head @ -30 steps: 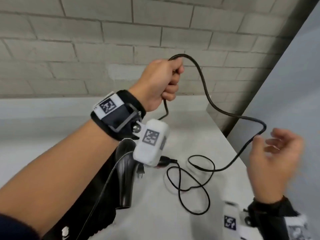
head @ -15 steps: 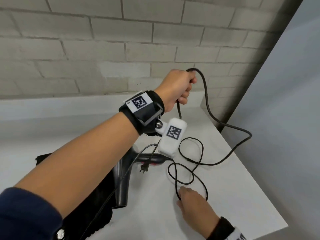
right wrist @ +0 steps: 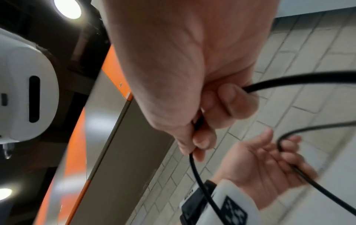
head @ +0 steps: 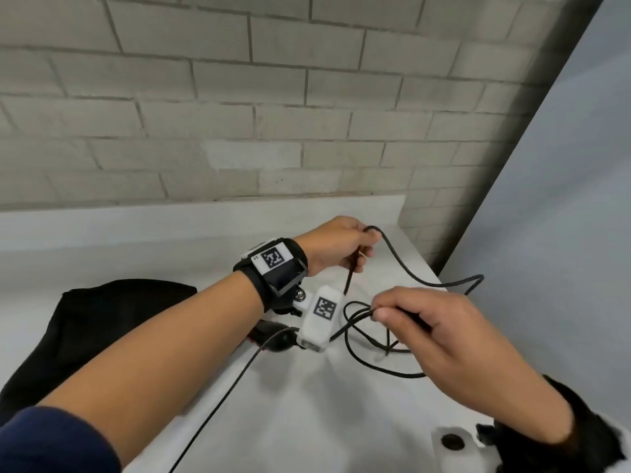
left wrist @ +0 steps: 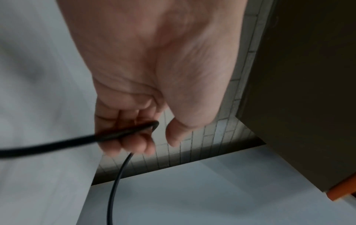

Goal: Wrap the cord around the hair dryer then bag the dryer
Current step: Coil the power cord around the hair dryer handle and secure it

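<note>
The black cord (head: 406,268) runs from a bend held in my left hand (head: 362,247), out past the table's right edge and back to loose loops (head: 372,365) on the white table. My left fingers curl round that bend (left wrist: 125,132), the thumb (left wrist: 173,134) a little apart. My right hand (head: 379,314) pinches a strand of the loops above the table; in the right wrist view the cord (right wrist: 289,82) passes through its curled fingers (right wrist: 200,141). Only a black end of the hair dryer (head: 276,339) shows under my left wrist. The black bag (head: 102,319) lies at the left.
The white table (head: 307,421) ends at a right edge (head: 440,278) close to my hands, with a grey panel (head: 563,233) beyond it. A brick wall (head: 239,131) stands behind. A thin wrist-camera cable (head: 222,401) crosses the table front.
My right hand has taken hold of a strand from the loops on the table and lifted it. My left hand has come down toward the table with the cord bend still in it.
</note>
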### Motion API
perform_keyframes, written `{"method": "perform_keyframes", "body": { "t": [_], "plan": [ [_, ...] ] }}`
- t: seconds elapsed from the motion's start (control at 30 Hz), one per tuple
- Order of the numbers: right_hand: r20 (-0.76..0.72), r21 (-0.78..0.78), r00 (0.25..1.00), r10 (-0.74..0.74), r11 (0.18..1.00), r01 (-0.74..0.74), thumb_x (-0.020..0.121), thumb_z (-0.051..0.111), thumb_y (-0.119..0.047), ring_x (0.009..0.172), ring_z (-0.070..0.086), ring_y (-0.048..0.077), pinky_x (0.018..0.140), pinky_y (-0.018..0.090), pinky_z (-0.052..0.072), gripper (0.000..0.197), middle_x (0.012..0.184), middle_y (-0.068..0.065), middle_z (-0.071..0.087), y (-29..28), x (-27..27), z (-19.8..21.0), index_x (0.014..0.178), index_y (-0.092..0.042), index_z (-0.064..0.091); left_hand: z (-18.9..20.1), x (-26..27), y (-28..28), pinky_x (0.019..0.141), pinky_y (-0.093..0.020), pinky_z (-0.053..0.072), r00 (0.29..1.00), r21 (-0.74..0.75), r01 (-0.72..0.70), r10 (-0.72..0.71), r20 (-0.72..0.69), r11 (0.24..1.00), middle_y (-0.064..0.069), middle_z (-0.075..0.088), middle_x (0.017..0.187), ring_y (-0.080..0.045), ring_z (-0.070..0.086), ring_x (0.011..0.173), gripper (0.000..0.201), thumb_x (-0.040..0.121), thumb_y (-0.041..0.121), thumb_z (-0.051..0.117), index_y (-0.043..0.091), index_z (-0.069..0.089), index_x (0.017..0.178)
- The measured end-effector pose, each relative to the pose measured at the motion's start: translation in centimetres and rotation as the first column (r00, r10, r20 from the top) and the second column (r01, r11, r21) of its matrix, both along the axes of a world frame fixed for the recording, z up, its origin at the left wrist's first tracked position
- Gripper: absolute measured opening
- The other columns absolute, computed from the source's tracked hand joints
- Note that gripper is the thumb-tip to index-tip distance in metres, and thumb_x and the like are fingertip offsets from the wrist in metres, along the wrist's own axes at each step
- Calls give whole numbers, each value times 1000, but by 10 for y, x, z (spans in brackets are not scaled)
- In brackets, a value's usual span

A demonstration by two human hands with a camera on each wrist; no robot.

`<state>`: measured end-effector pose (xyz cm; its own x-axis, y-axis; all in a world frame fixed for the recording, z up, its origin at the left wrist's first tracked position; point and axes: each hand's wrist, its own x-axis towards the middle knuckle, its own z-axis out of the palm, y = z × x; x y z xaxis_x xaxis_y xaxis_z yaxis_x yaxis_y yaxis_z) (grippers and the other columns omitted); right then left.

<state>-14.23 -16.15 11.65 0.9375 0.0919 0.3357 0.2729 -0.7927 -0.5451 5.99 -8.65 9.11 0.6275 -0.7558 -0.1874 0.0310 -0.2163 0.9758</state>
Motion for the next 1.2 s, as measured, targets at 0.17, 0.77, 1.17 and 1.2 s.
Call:
{"method": "perform_keyframes", "body": {
  "t": [0.17, 0.77, 1.17, 1.2],
  "plan": [
    [83, -10, 997, 9, 1000, -8, 98, 56, -24, 60, 51, 1, 57, 8, 34, 16, 60, -20, 51, 1, 17, 13, 87, -25, 68, -17, -1, 23, 91, -39, 53, 960, 268, 214, -253, 119, 939, 0, 68, 97, -24, 67, 91, 27, 100, 38, 52, 17, 67, 105],
    [334, -15, 940, 68, 998, -67, 91, 64, -26, 59, 55, -10, 59, 2, 36, 15, 64, -29, 54, 10, 65, 66, 87, -16, 74, 11, -57, 112, 62, -25, 44, 973, -401, 156, -70, 220, 903, -4, 55, 59, -17, 51, 56, 50, 92, 57, 51, 12, 52, 69],
    [-98, 597, 995, 16, 801, 46, 94, 64, -24, 51, 44, 10, 48, 27, 40, 15, 60, -4, 51, 8, 124, -54, 81, -17, 61, 5, -39, 139, 39, -23, 4, 825, -598, -437, 34, -564, 672, 7, 10, 50, -10, 2, 41, 49, 96, 48, 40, 24, 36, 53],
    [-140, 640, 989, 38, 766, 61, 95, 62, -19, 50, 46, 13, 50, 32, 45, 12, 61, -3, 52, 9, 118, -68, 84, -15, 62, 2, -36, 144, 39, -23, 4, 807, -605, -475, 42, -589, 639, 7, 10, 50, -10, 2, 42, 49, 97, 48, 39, 25, 37, 54]
  ]
}}
